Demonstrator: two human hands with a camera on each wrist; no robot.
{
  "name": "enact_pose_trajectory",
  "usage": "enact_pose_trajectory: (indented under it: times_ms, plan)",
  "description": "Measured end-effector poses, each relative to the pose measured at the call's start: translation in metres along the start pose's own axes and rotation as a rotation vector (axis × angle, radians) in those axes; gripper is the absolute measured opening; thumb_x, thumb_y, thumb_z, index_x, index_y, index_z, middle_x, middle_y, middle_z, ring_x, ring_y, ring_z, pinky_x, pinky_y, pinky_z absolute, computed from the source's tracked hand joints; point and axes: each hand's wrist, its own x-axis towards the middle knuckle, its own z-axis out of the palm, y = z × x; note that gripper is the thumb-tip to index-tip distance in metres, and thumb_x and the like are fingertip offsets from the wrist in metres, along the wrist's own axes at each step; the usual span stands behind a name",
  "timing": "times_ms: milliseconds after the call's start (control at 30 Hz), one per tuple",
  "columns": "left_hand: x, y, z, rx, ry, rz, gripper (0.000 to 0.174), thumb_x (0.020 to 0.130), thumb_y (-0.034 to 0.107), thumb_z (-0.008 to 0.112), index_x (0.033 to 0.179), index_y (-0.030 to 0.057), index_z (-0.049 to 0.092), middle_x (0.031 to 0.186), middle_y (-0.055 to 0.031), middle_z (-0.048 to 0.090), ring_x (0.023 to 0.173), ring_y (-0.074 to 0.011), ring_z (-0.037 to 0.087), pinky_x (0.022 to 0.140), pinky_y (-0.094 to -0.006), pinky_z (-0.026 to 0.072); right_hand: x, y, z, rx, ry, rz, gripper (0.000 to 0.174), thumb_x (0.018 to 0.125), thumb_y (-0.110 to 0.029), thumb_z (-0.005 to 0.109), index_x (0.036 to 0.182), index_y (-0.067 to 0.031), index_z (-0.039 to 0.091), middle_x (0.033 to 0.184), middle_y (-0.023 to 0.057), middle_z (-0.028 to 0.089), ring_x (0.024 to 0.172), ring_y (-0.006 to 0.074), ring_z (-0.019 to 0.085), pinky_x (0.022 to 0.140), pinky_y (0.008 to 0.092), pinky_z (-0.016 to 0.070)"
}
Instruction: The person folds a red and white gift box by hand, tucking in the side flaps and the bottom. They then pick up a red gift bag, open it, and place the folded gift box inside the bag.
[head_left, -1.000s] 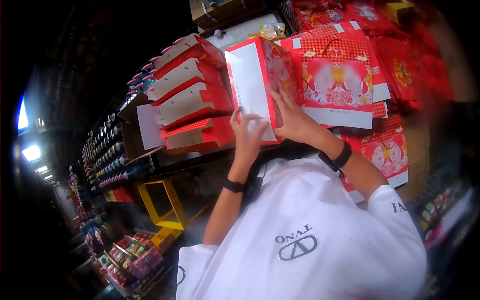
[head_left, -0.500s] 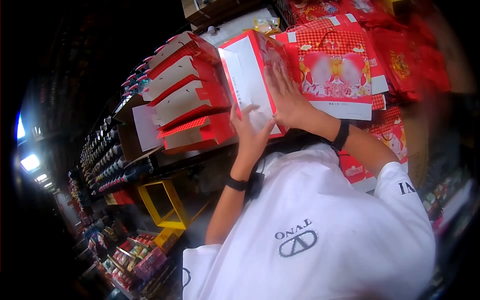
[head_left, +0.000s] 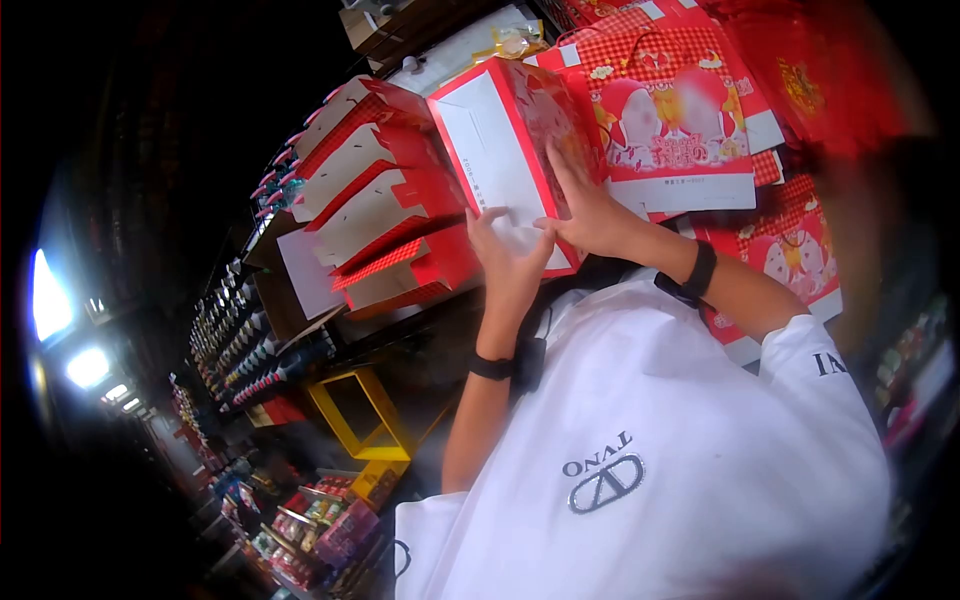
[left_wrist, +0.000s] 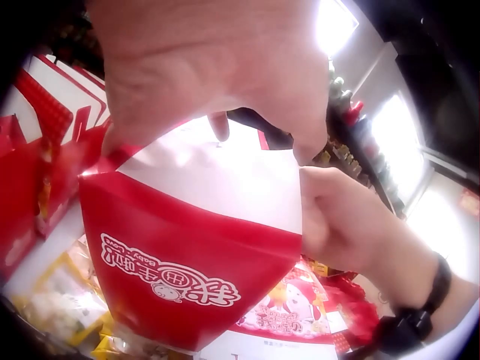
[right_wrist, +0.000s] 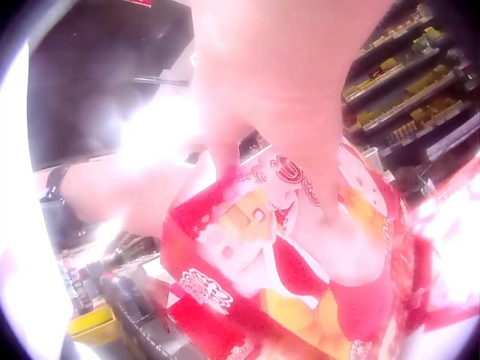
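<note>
I read this as the squaring-up step. The red gift box (head_left: 510,150) is held upright against the shelf display, between the stack of folded boxes (head_left: 380,200) and the red checked gift bags (head_left: 680,120). I can't tell whether it touches either. The left hand (head_left: 510,260) has its fingers (left_wrist: 217,127) curled over the lower edge of the white side panel and grips it there. The right hand (head_left: 590,215) lies flat, fingers straight, pressing on the printed cartoon face, which the right wrist view shows close up. By my judgement the box looks formed but is carried only by these two hands. Any next move calls for even pressure from both sides, so the thin card doesn't buckle, and for care around the folded boxes just beside it.
</note>
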Motion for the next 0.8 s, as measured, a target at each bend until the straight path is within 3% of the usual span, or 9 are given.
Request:
enact_pose_trajectory:
  times_ms: [100, 200, 300, 367, 433, 467, 567, 667, 800]
  plan:
    - [-0.003, -0.007, 0.001, -0.040, -0.018, -0.017, 0.078, 0.088, 0.038, 0.084, 0.138, -0.0022, 0.039, 0.153, -0.0267, 0.033, 0.152, -0.0399, 0.026, 0.123, -0.0492, 0.0253, -0.011, -0.005, 0.003, 0.015, 0.017, 0.042, 0.112, 0.090, -0.032, 0.080, 0.167, 0.0008, 0.006, 0.172, 0.0283, 0.013, 0.159, 0.0453, 0.015, 0.128, 0.0479, 0.0226]
    - [-0.002, -0.005, 0.004, -0.094, -0.025, -0.075, 0.086, 0.087, 0.039, 0.085, 0.140, -0.0056, 0.035, 0.152, -0.0287, 0.032, 0.148, -0.0395, 0.030, 0.122, -0.0491, 0.0260, -0.009, 0.001, 0.007, 0.096, 0.072, 0.070, 0.102, 0.092, -0.035, 0.077, 0.165, 0.0025, 0.016, 0.169, 0.0273, 0.025, 0.156, 0.0424, 0.027, 0.125, 0.0461, 0.0282]
    - [-0.003, 0.001, 0.012, 0.006, 0.021, -0.035, 0.098, 0.084, 0.040, 0.087, 0.145, -0.0088, 0.028, 0.151, -0.0320, 0.031, 0.145, -0.0419, 0.031, 0.120, -0.0511, 0.0276, 0.012, 0.018, -0.013, 0.577, 0.002, 0.108, 0.097, 0.093, -0.037, 0.076, 0.163, 0.0034, 0.022, 0.163, 0.0277, 0.036, 0.151, 0.0402, 0.037, 0.122, 0.0441, 0.0346]
    - [-0.004, -0.013, 0.025, 0.265, 0.057, 0.063, 0.109, 0.081, 0.042, 0.089, 0.150, -0.0101, 0.021, 0.151, -0.0344, 0.030, 0.145, -0.0444, 0.029, 0.120, -0.0537, 0.0284, 0.020, 0.004, -0.031, 0.367, 0.088, 0.185, 0.101, 0.090, -0.043, 0.077, 0.161, 0.0063, 0.024, 0.161, 0.0283, 0.039, 0.149, 0.0390, 0.042, 0.121, 0.0422, 0.0372]
    - [-0.004, 0.004, 0.039, 0.352, 0.107, 0.190, 0.111, 0.073, 0.045, 0.091, 0.147, -0.0115, 0.032, 0.144, -0.0319, 0.041, 0.137, -0.0464, 0.039, 0.117, -0.0555, 0.0333, 0.024, -0.024, -0.045, 0.177, 0.130, 0.279, 0.106, 0.088, -0.047, 0.078, 0.160, 0.0078, 0.023, 0.163, 0.0288, 0.035, 0.151, 0.0399, 0.039, 0.122, 0.0447, 0.0356]
    - [-0.003, 0.012, 0.045, 0.394, 0.131, 0.256, 0.112, 0.069, 0.047, 0.092, 0.145, -0.0122, 0.037, 0.140, -0.0307, 0.047, 0.134, -0.0475, 0.044, 0.115, -0.0564, 0.0358, 0.026, -0.022, -0.032, -0.073, 0.235, 0.216, 0.115, 0.085, -0.050, 0.078, 0.161, 0.0083, 0.015, 0.166, 0.0305, 0.026, 0.152, 0.0451, 0.033, 0.123, 0.0524, 0.0330]
    - [-0.001, 0.026, 0.056, 0.551, 0.155, 0.387, 0.108, 0.068, 0.047, 0.091, 0.143, -0.0135, 0.041, 0.134, -0.0311, 0.054, 0.129, -0.0505, 0.047, 0.114, -0.0587, 0.0354, 0.031, -0.009, -0.019, -0.098, 0.361, 0.176, 0.117, 0.085, -0.044, 0.077, 0.162, 0.0078, 0.005, 0.165, 0.0356, 0.019, 0.152, 0.0520, 0.029, 0.122, 0.0608, 0.0305]
    - [-0.002, 0.040, 0.053, 0.568, 0.043, 0.506, 0.106, 0.068, 0.048, 0.089, 0.141, -0.0139, 0.044, 0.136, -0.0331, 0.054, 0.129, -0.0527, 0.045, 0.113, -0.0591, 0.0353, 0.029, 0.000, -0.010, -0.146, 0.512, 0.115, 0.114, 0.087, -0.036, 0.074, 0.162, 0.0089, 0.000, 0.158, 0.0406, 0.026, 0.147, 0.0583, 0.031, 0.121, 0.0642, 0.0303]
    - [-0.010, 0.042, 0.055, 0.450, 0.011, 0.447, 0.092, 0.079, 0.050, 0.081, 0.149, -0.0006, 0.049, 0.151, -0.0312, 0.043, 0.146, -0.0511, 0.032, 0.125, -0.0683, 0.0135, 0.019, -0.012, -0.019, -0.299, 0.544, 0.098, 0.109, 0.088, -0.033, 0.072, 0.160, 0.0124, 0.005, 0.142, 0.0410, 0.041, 0.129, 0.0577, 0.047, 0.106, 0.0616, 0.0445]
